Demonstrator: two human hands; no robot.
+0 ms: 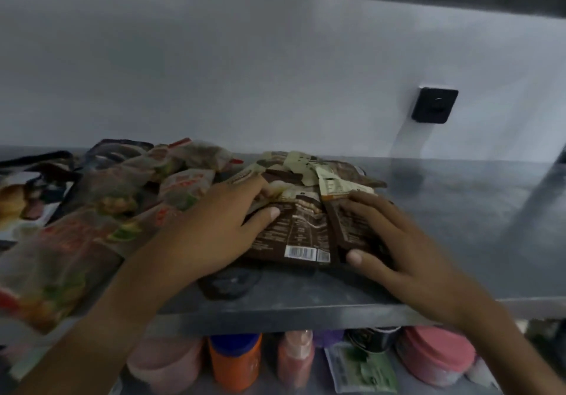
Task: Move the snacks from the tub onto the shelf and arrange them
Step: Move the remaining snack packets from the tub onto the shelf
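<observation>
A pile of brown and cream snack packets point(301, 229) lies on the metal shelf point(444, 211), barcodes facing me. My left hand point(214, 229) rests on the pile's left side, fingers curled over the packets and thumb on a brown one. My right hand point(395, 241) holds the pile's right side, fingers spread on top and thumb pressed against the near edge. Left of the pile lie several clear snack bags with red and green print point(128, 192). The tub is not in view.
A black wall socket point(434, 105) sits on the white wall behind the shelf. Darker packages point(39, 165) lie at the far left. Below the shelf stand an orange bottle point(235, 361), pink containers point(435, 355) and a green-printed packet point(361, 370).
</observation>
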